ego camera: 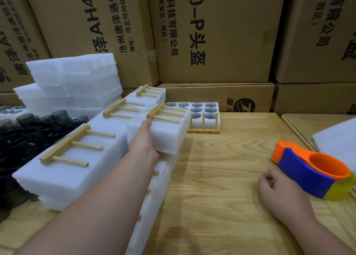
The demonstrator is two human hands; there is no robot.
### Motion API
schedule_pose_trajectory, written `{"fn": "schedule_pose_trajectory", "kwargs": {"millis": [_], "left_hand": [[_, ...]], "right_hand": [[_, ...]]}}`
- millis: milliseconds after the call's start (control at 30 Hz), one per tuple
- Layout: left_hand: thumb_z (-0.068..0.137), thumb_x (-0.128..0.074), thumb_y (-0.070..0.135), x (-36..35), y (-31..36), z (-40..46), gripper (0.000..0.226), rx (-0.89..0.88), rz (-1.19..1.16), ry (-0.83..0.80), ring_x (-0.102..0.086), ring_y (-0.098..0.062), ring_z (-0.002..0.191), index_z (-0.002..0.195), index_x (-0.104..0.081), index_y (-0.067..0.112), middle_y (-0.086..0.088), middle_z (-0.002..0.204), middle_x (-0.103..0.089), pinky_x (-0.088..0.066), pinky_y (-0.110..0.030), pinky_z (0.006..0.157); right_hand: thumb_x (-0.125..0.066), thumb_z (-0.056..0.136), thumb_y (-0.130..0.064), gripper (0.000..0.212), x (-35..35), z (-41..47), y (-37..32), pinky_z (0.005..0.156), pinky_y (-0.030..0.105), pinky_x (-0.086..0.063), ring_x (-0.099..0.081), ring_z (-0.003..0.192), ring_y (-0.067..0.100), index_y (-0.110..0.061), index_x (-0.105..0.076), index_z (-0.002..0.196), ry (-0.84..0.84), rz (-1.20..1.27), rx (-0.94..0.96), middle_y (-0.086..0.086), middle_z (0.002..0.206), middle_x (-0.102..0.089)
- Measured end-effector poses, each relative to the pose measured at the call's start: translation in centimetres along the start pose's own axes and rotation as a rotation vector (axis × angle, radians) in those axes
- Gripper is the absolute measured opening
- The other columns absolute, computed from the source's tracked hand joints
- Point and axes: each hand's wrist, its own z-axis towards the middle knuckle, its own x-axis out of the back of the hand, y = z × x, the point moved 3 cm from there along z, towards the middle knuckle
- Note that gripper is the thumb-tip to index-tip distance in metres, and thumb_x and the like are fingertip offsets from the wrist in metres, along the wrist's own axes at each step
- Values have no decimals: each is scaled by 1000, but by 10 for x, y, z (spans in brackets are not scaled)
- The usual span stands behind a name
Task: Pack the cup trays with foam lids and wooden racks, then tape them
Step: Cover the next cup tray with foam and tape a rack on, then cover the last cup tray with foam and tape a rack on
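1. Nearest the camera, the left forearm reaches out over a row of finished foam packs [63, 170] along the left of the wooden table [221, 187].
2. A taped foam pack [169, 135] is gripped at its near end by the left hand [143, 141], thumb on top, fingers hidden beneath; it is held above the row.
3. A wooden rack [165, 113] is seen taped flat on its top.
4. The right hand [277, 185] is rested on the table, fingers loosely curled round nothing, just beside the tape dispenser [312, 174].
5. Beyond, an uncovered cup tray [202, 112] is stood inside another rack.
6. The pack is judged light but fragile inside: foam is soft and dents, tape is slick, so the ends should be held, not the rack pegs.
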Motion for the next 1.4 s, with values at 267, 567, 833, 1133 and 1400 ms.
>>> {"fn": "schedule_pose_trajectory", "kwargs": {"millis": [267,567,833,1133,1400], "left_hand": [[76,-88,42,7,7,-1,60,-70,-26,85,-70,-28,102,125,-63,17,-5,121,-70,-56,-47,96],[75,-76,47,4,25,-65,94,-514,332,80,-42,-21,122,154,-25,40,10,135,-38,-35,-39,97],[90,-59,44,-44,-53,-89,48,-1187,1486,-514,-18,-21,152,137,-55,35,8,153,-41,-11,-34,125],[98,-21,65,-6,-191,-61,68,-798,1928,-667,6,-20,158,161,-11,41,4,172,2,7,-49,125],[95,-22,66,-7,-185,-40,68,-801,1879,-663,4,-9,157,159,-14,46,15,171,-2,4,-44,125]], "right_hand": [[-55,93,-38,14,0,0,-1,60,34,-52,-59,70,8,-32,-58,81,3,-12,1,-12,72,-64],[-54,94,-40,14,-1,1,1,58,33,-50,-60,69,8,-33,-59,83,-9,-15,3,-12,72,-65],[-56,92,-40,15,-5,4,4,58,31,-48,-58,69,6,-33,-58,78,29,-28,14,-13,70,-64],[-49,86,-48,19,-9,1,-4,67,34,-50,-62,81,11,-32,-57,81,28,-248,208,-13,77,-61],[-36,95,-55,52,-27,12,-9,114,34,-19,-24,146,4,-43,-43,145,-245,-354,381,-18,152,-36]]}}
